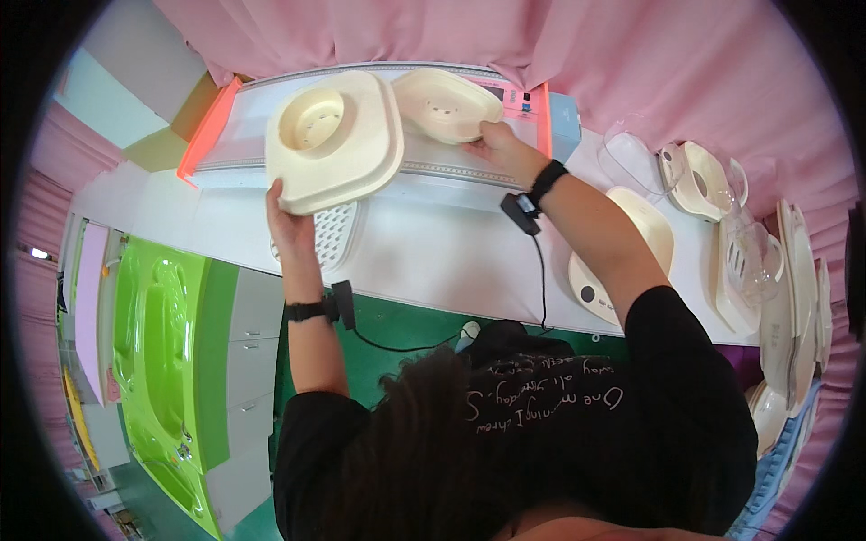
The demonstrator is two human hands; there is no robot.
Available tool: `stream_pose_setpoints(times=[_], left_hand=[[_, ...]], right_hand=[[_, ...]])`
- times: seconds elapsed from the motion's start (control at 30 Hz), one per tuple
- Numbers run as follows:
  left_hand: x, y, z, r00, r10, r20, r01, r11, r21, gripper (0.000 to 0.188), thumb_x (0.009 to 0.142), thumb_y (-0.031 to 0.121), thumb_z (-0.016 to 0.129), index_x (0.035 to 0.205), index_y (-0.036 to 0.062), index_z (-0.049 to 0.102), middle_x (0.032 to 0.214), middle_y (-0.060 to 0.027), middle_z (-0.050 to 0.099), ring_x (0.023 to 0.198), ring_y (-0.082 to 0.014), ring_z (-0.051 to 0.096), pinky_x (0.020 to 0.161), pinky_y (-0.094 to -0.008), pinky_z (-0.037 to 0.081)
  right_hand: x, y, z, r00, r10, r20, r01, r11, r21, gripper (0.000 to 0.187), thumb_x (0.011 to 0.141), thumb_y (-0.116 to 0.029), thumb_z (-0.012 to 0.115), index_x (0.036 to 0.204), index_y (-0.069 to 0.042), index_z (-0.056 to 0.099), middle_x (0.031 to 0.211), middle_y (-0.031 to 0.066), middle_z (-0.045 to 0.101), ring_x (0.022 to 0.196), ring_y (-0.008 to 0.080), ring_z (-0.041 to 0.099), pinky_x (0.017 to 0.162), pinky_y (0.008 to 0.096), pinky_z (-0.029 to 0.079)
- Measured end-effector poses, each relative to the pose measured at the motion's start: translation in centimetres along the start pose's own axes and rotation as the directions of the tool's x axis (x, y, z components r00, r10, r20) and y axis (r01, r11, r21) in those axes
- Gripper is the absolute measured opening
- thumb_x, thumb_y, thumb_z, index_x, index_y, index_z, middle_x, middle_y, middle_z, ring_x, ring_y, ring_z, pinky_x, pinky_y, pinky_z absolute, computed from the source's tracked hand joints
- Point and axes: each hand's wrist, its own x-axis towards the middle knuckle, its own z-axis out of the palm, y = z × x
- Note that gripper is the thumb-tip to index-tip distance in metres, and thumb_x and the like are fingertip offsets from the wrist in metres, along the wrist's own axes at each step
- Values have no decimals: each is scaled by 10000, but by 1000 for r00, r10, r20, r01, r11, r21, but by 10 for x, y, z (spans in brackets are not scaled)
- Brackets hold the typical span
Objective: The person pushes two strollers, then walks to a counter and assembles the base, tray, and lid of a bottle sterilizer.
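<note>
My left hand (290, 221) grips the near edge of a cream, rounded-square plastic piece (361, 162) with a round raised well in it. The thumb shows on the rim, and the other fingers are mostly hidden. In my right hand (499, 149) is the near right rim of a shallow cream plastic basin (433, 99), beside the square piece. Both pieces are over a flat measuring board (433, 169) with orange ends and ruler strips. A white slotted tray (336, 236) lies partly under the square piece, near the table's front edge.
On the white table (433, 257), a cream basin-like piece (654, 221) lies to the right. Beyond it stand a round cream container (699, 180), clear plastic covers (627, 153) and stacked panels (785, 316). Green sink basins (162, 334) are at left; pink curtains (406, 32) hang behind.
</note>
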Motion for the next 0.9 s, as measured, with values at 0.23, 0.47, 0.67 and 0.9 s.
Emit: stream_pose_setpoints(times=[0.23,0.47,0.67,0.9], left_hand=[[-55,41,-39,991,100,-94,-99,995,17,466,835,173,557,1217,-49,410,1206,-160,504,1119,-267,498,954,-398,416],[-72,25,-34,994,84,-69,-72,983,168,491,804,165,578,1213,-42,401,1162,-145,513,1087,-251,518,913,-365,439],[-64,-8,-6,998,-23,-59,35,978,207,461,811,157,568,1197,-46,418,1170,-150,515,1088,-255,514,918,-363,434],[-36,-62,19,983,-181,45,171,972,159,478,846,170,530,1237,-68,390,1224,-159,490,1145,-257,473,967,-379,385]], right_hand=[[-43,-23,-83,941,147,306,-235,932,276,216,864,-42,399,1051,34,476,934,130,525,605,118,443,461,228,374],[-112,-33,-110,957,42,287,-143,930,338,199,891,-96,366,963,44,489,825,75,488,559,97,378,469,213,337],[-186,-49,-178,958,-284,-34,282,958,-45,168,891,-95,349,911,-23,500,691,25,474,524,99,384,470,220,308],[-287,-24,-273,802,-389,-454,243,906,-346,280,951,-160,308,1146,-42,470,696,3,499,489,71,404,391,219,302]])
